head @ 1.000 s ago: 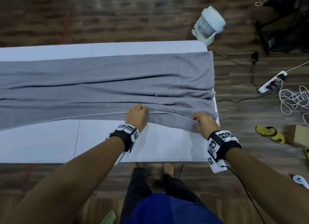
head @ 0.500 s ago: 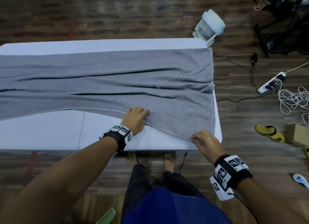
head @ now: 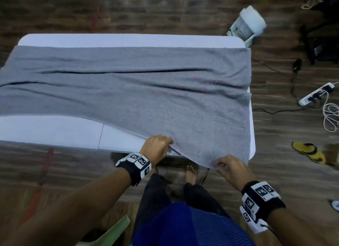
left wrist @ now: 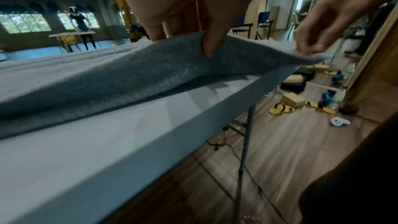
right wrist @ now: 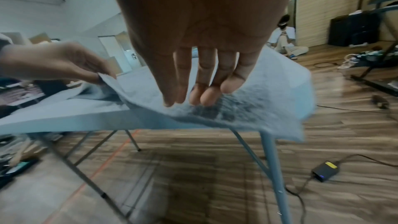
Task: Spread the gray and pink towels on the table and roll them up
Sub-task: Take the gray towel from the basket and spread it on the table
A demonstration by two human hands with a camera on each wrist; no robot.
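A large gray towel lies spread over the white table, wrinkled along its length, with its near right part drawn over the table's front edge. My left hand pinches the towel's near hem, thumb under and fingers on top, as the left wrist view shows on the towel. My right hand pinches the hem near the right corner, past the table edge; the right wrist view has the towel between thumb and fingers. No pink towel is in view.
On the wooden floor to the right lie a white fan, a power strip with cables, and yellow sandals. My bare feet stand under the table's front edge. A green chair part shows at lower left.
Both hands have pulled the towel's near hem toward me, from mid-table to the front edge and beyond. The towel now covers more of the right half of the table.
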